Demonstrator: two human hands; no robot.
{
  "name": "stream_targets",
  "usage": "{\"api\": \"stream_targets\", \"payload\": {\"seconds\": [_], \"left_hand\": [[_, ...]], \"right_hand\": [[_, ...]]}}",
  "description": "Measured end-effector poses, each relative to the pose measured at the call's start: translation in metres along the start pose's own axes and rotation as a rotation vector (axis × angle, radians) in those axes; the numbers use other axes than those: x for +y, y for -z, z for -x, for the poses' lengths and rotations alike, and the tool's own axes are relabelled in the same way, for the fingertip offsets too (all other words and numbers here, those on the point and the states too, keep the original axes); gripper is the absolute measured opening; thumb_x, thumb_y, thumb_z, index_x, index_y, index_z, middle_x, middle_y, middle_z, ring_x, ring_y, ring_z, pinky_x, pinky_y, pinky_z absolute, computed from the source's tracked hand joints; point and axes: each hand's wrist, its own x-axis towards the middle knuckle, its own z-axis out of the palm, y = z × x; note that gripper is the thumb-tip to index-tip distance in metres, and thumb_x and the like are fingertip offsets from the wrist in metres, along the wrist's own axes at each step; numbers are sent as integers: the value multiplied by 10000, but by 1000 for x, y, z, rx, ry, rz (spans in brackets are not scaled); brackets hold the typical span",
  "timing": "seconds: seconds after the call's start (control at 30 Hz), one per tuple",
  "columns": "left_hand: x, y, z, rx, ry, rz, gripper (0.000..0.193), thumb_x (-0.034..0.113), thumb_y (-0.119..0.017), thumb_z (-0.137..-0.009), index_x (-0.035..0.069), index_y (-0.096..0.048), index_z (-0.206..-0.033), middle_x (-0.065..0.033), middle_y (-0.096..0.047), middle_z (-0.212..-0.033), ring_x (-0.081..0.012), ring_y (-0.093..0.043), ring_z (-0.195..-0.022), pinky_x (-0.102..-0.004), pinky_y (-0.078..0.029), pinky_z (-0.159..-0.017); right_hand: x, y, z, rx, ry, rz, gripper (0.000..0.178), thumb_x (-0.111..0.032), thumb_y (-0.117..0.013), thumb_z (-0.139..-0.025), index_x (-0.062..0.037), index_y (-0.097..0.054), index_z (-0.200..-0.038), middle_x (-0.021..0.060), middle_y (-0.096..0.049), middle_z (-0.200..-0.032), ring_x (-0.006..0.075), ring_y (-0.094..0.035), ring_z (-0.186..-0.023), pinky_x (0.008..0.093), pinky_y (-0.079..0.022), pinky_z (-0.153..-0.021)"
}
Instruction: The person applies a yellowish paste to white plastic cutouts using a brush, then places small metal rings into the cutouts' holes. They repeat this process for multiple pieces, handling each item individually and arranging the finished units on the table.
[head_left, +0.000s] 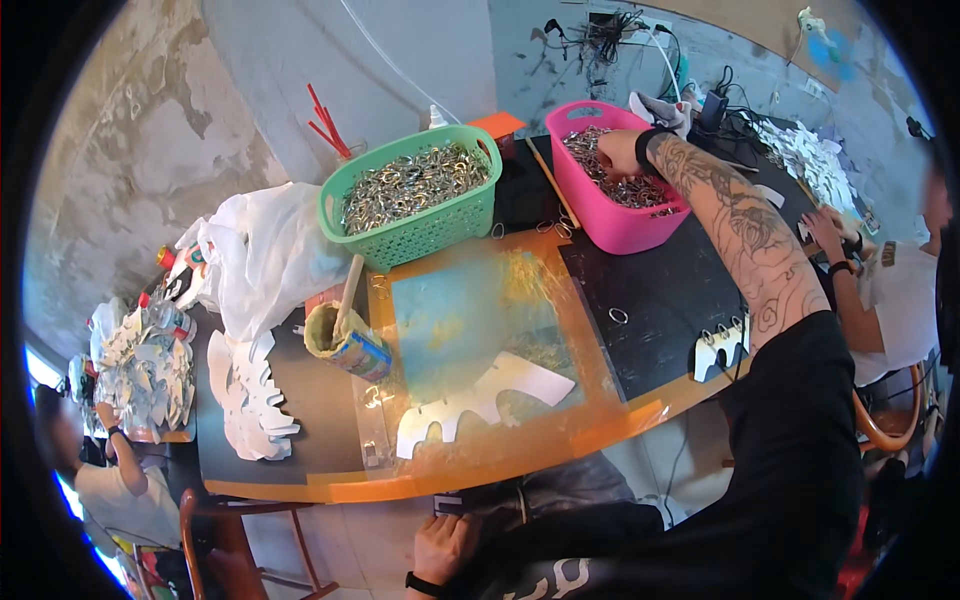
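My right hand (622, 155) reaches into a pink basket (628, 230) filled with small metal clasps (592, 150). Its fingers are bent down among them, and the fingertips are hidden. Low at my lap, below the table edge, my left hand (442, 548) is closed, its fingers curled under; whatever they might hold is hidden. On the table before me lies a scalloped white piece (480, 405) with arched cutouts. Beside it, a messy tin (350, 345) leans with a stick (349, 290) standing in it.
A green basket (430, 235) of metal rings and clasps stands left of the pink one. White cut pieces (250, 400) are piled at left. A small white piece with rings (718, 348) lies at the table's right edge. Co-workers sit at both sides.
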Motion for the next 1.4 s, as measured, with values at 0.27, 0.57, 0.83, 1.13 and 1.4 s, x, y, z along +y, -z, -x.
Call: {"api": "stream_targets", "payload": {"seconds": [0.27,0.57,0.83,1.13,1.4], "left_hand": [[8,-6,3,-35,67,5,211,126,-781,-869,81,-609,-982,-67,-622,-736,-254,-637,-647,-391,-500,-619],[13,6,-1,-97,7,-34,240,160,-737,-916,37,-652,-1104,-56,-648,-787,-225,-656,-703,-355,-518,-667],[26,8,6,-123,-19,-78,276,162,-716,-930,43,-653,-1171,-50,-646,-803,-211,-656,-728,-357,-516,-685],[32,19,28,-103,31,-97,286,157,-744,-897,57,-651,-1148,-51,-614,-783,-222,-643,-717,-365,-504,-678],[27,8,11,-114,-75,-38,258,121,-748,-884,63,-653,-1116,-45,-602,-784,-220,-616,-707,-353,-491,-685]], "right_hand": [[32,23,10,139,14,-209,98,-73,-732,-822,16,-772,-832,83,-728,-681,161,-738,-644,326,-559,-578],[11,30,52,274,-24,-325,146,-138,-756,-859,-6,-787,-913,49,-735,-709,121,-686,-595,301,-516,-540],[5,35,55,348,3,-448,192,-147,-724,-907,22,-770,-988,72,-746,-773,129,-720,-668,275,-527,-555],[-96,35,97,330,296,-612,188,-125,-732,-903,38,-764,-990,66,-734,-767,109,-697,-671,246,-536,-590],[-200,-61,97,-104,315,-493,187,-72,-728,-876,93,-755,-959,101,-735,-751,129,-692,-629,281,-567,-590]]}}
